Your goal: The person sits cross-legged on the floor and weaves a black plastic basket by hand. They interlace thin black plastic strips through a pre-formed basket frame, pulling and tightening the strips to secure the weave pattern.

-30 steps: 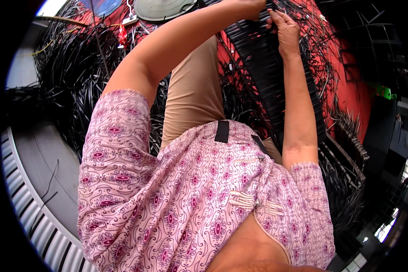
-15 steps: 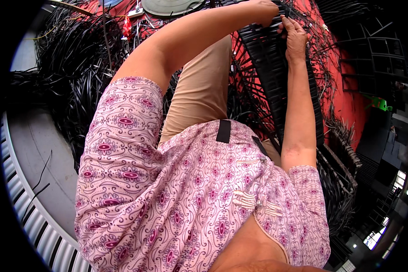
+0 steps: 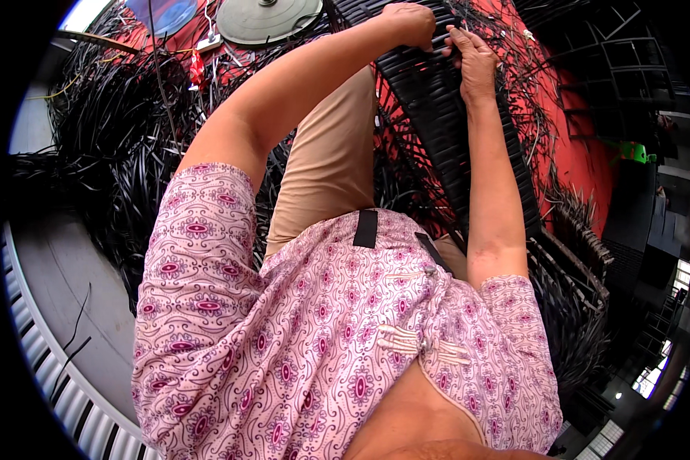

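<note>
A long woven panel of black flat strips (image 3: 425, 96) slopes up in front of me, just right of my raised leg, with loose strips at its left edge. At its upper part my left hand (image 3: 412, 24) is closed, with the fingers curled down over the weave. Close to its right, my right hand (image 3: 477, 67) pinches with thumb and forefinger near the panel's right edge. A small gap separates the two hands. Whatever either hand grips is too thin and dark against the black weave to make out.
Black strips lie heaped at the left (image 3: 123, 138) and are scattered over the red floor (image 3: 567, 146). A round grey-green lid-like disc (image 3: 268, 19), a white power strip (image 3: 208, 43) and a blue round thing (image 3: 161, 14) are at the far left. Dark frames (image 3: 617, 65) stand right.
The whole view has shifted, so hands and panel sit a little further left, and more of the disc and panel top shows. Both hands stay closed at nearly the same place on the panel.
</note>
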